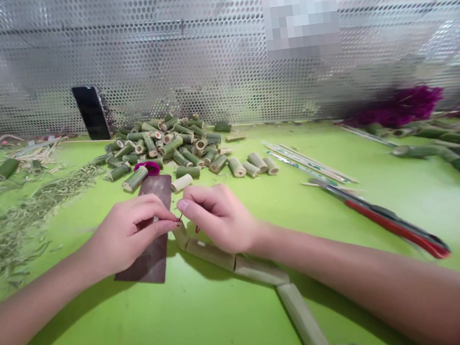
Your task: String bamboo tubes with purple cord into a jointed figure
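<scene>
Left hand (131,233) and right hand (218,218) at 6 o'clock, nearly touching. Left fingers (162,216) together, apparently clamped on red thread (197,229); right fingers curled, grip on it hidden. Dark strip (154,258) under left hand; jointed bamboo tubes (210,254) just below right hand. Magenta coil (148,167) at 12 o'clock — thread work at fingertips, next move calling for a steady pinch.

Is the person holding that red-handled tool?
No, the red-handled tool lies on the green table off to the right, apart from the left hand and the right hand.
</scene>
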A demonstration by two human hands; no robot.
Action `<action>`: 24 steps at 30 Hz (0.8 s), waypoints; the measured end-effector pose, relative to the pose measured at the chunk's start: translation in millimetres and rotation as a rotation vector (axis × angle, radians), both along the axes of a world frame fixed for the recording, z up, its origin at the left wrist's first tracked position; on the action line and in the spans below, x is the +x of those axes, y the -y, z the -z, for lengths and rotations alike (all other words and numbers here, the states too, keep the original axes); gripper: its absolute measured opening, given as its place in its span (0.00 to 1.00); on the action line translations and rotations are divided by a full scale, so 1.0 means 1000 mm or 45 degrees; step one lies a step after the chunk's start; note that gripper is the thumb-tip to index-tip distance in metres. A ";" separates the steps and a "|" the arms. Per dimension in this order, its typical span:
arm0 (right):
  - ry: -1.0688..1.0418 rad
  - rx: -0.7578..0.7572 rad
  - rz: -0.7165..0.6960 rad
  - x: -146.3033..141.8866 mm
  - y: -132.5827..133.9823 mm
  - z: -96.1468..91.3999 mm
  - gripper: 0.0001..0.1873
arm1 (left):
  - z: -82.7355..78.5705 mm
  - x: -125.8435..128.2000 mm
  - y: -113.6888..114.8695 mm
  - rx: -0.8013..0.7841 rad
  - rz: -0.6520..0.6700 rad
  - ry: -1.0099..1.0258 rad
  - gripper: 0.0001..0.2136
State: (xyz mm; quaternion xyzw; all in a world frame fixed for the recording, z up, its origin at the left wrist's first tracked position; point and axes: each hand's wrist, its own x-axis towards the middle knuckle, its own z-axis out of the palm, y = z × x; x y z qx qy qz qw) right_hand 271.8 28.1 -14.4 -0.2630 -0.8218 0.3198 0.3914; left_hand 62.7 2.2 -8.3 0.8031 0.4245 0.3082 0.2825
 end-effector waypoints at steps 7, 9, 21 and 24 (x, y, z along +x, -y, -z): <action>0.207 0.192 -0.196 -0.003 0.008 -0.015 0.14 | -0.004 -0.001 -0.002 0.107 0.120 -0.124 0.12; 0.199 0.114 -0.086 -0.004 0.005 -0.017 0.17 | -0.004 0.002 0.000 0.083 0.117 -0.108 0.11; 0.159 -0.101 -0.058 -0.002 -0.006 -0.012 0.19 | 0.004 0.016 -0.002 -0.529 -0.156 0.292 0.08; 0.119 -0.151 -0.085 -0.003 -0.006 -0.012 0.16 | 0.006 0.017 -0.004 -0.554 -0.149 0.385 0.08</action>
